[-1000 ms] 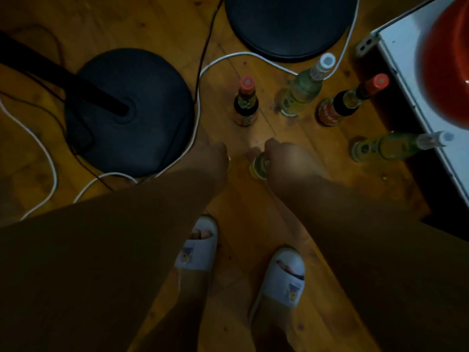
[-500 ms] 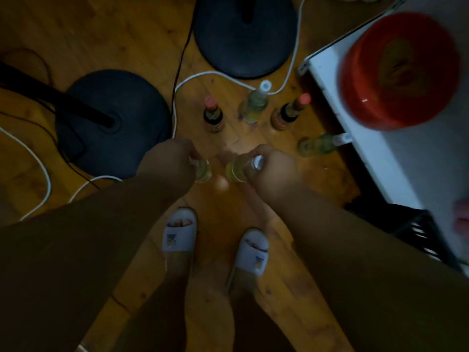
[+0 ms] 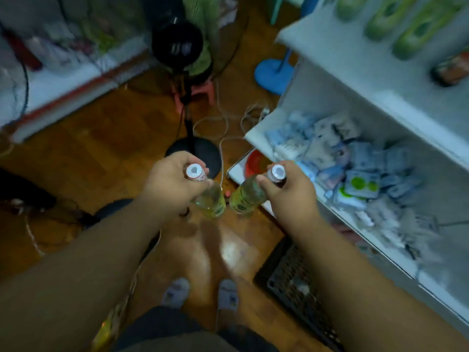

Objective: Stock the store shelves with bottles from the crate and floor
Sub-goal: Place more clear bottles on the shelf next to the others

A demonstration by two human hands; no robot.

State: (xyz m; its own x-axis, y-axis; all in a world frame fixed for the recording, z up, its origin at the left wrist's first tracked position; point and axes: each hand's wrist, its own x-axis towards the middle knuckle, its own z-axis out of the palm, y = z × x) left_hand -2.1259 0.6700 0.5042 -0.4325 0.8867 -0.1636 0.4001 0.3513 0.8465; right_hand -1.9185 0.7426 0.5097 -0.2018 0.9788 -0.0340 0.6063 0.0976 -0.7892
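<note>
Bottles, two, with yellowish liquid and white caps: left bottle (image 3: pixel 210 199) hangs from the left hand (image 3: pixel 170 184), right bottle (image 3: pixel 247 195) from the right hand (image 3: pixel 286 191), fingers curled round each neck just under the cap, both held above the wooden floor (image 3: pixel 101 148). Likely rigid but slippery and breakable; the neck grip suits carrying, the body placing. White shelves (image 3: pixel 380 102) stand close on the right, black crate (image 3: pixel 299 283) below.

Open wood floor (image 3: pixel 96 138) ran ahead-left of the hands. Fan stand (image 3: pixel 189 128) and white cables (image 3: pixel 223 148) blocked straight ahead. Shelf unit (image 3: pixel 396 102) walled the right, its middle tier crowded with packets (image 3: pixel 355 161). Black crate (image 3: pixel 291 275) sat below right.
</note>
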